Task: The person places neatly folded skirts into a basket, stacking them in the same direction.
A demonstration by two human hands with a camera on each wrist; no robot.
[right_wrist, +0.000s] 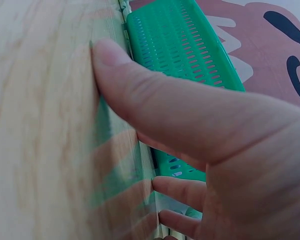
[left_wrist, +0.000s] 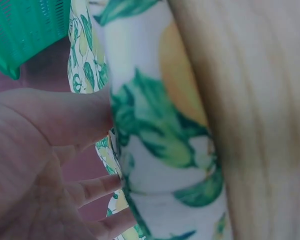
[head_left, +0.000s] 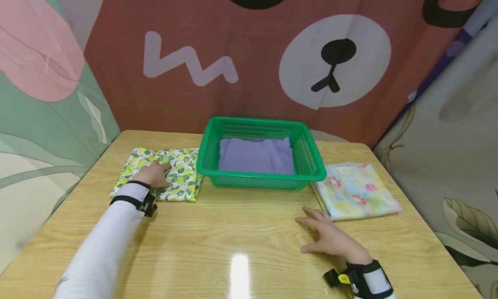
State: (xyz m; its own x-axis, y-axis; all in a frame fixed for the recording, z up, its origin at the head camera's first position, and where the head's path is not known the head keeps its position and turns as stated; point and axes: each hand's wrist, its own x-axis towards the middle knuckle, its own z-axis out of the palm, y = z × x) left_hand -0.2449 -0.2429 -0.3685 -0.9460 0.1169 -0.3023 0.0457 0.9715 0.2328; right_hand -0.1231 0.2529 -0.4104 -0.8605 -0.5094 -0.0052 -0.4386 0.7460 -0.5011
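A folded cloth with a lemon print (head_left: 180, 173) lies on the left of the table. My left hand (head_left: 153, 174) rests on top of it, thumb and fingers spread. The left wrist view shows the thumb and fingertips touching the folded lemon-print cloth (left_wrist: 160, 135). To the right, my right hand (head_left: 330, 238) is low over the bare wood with its fingers apart, holding nothing. Just beyond that hand lies a folded pastel floral cloth (head_left: 359, 193). In the right wrist view, the thumb and fingertips of the right hand (right_wrist: 205, 135) are at the table surface.
A green plastic basket (head_left: 253, 180) stands at the back middle, with a folded purple cloth (head_left: 256, 156) inside. The basket's sides adjoin both cloths. Behind the wooden table (head_left: 218, 230) hangs a brown curtain (head_left: 256, 74) with a bear face; patterned drapes flank both sides.
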